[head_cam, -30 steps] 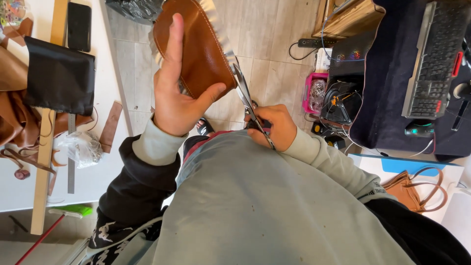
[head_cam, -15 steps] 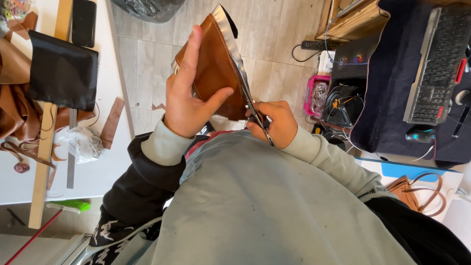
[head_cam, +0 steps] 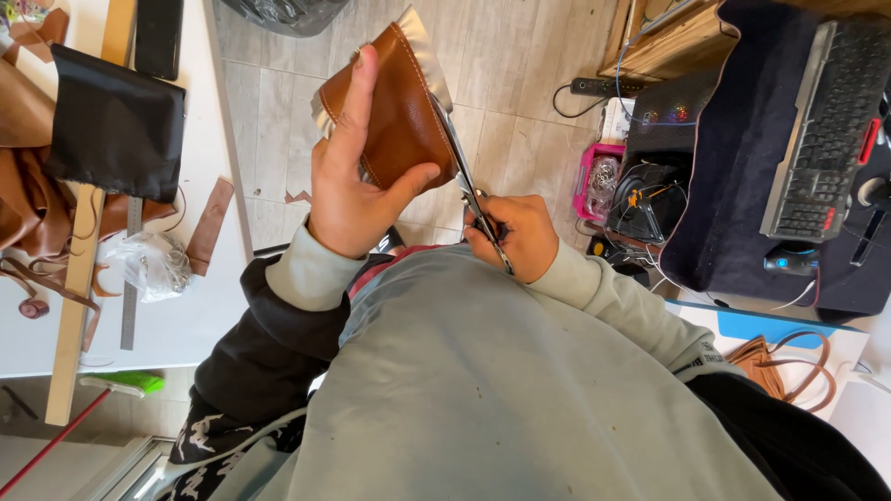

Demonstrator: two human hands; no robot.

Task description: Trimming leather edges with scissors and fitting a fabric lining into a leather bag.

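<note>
Two hands: left [head_cam: 357, 199] clamped on stitched brown leather piece [head_cam: 394, 111], right [head_cam: 515, 237] gripping steel scissors [head_cam: 464, 176] (silvery lining).

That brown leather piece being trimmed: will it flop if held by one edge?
Probably fairly stiff: the brown leather piece keeps its shape above the left hand. Its pale lining fringe looks thin and floppy beside the scissors in the right hand.

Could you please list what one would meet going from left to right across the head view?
Black cloth pouch → crumpled clear plastic bag → left hand holding the brown leather piece → steel scissors → right hand → pink basket → black keyboard.
</note>
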